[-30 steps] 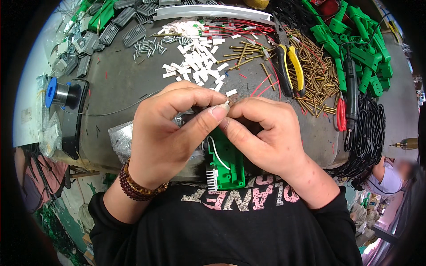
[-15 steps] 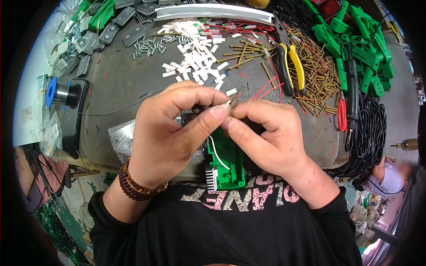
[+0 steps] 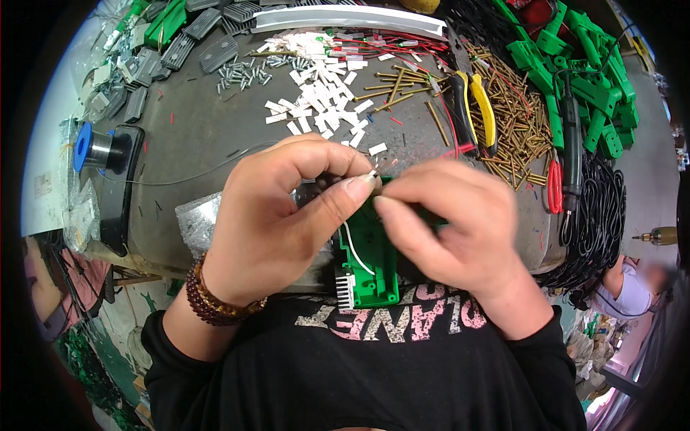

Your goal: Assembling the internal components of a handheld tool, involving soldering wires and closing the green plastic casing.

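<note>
My left hand is closed, thumb and forefinger pinching a thin wire end with a pale tip. Something dark is partly visible behind those fingers. Close beside it, my right hand has thumb and forefinger drawn together; motion smears it, and whatever lies between the fingertips is hidden. A blurred red strand shows just beyond its knuckles. Below both hands is an open green plastic housing, with a white wire curving inside and a white comb-like grille on its left edge.
White rectangular pieces are scattered beyond my hands. Pliers lie by a pile of brass screws. At left stands a solder spool; at right, a black corded tool, green housings and coiled black cable.
My right hand has shifted a little to the right, away from the left fingertips, and is now blurred. Red strands near its knuckles have moved right too. The left hand keeps its pinch.
</note>
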A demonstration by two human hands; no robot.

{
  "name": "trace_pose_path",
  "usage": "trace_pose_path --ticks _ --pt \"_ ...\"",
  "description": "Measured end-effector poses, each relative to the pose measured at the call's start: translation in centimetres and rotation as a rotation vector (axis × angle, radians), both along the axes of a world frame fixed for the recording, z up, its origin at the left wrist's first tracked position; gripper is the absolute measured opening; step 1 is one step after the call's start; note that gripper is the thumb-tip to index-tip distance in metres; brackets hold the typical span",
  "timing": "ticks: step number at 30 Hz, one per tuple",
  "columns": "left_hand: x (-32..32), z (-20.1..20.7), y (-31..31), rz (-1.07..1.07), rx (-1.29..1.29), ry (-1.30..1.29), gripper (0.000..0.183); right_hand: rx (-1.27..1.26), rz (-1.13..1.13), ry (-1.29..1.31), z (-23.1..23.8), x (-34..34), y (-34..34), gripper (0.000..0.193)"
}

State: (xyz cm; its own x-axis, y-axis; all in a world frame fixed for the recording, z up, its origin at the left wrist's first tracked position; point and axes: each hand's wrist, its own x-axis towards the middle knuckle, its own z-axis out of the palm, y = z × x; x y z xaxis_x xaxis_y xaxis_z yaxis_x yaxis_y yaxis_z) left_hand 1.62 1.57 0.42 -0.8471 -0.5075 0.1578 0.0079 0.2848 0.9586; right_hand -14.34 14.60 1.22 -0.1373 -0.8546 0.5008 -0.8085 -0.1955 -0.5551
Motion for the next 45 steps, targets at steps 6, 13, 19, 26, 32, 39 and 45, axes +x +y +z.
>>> trace_pose_path --ticks 6,13,19,26,32,39,45 --pt "-0.3 1.8 -1.4 -0.157 -0.338 -0.059 0.015 -0.164 0.182 0.652 1.8 -2.8 -1.0 0.021" --pt "-1.0 1.8 -0.3 -0.103 -0.821 -0.015 0.017 0.220 0.257 0.404 3.4 -2.8 -0.3 0.014" --pt "-1.3 2.2 -0.6 -0.258 -0.621 0.027 0.013 0.496 0.283 0.015 4.5 -2.5 0.4 0.010" --pt "-1.1 1.8 0.6 -0.113 -0.963 0.006 0.019 0.760 0.155 -0.458 5.2 -2.4 -0.5 0.009" --pt "-1.4 2.5 -0.5 -0.164 -0.768 0.018 0.016 0.527 0.261 -0.178 5.0 -2.2 0.2 0.008" --pt "-1.8 1.4 -0.6 -0.275 -0.532 -0.058 0.007 0.581 0.248 -0.096 5.2 -2.1 0.4 0.008" --pt "-1.9 0.7 -0.3 -0.232 -0.474 0.004 0.010 0.599 0.241 -0.067 5.3 -2.0 0.3 0.008"
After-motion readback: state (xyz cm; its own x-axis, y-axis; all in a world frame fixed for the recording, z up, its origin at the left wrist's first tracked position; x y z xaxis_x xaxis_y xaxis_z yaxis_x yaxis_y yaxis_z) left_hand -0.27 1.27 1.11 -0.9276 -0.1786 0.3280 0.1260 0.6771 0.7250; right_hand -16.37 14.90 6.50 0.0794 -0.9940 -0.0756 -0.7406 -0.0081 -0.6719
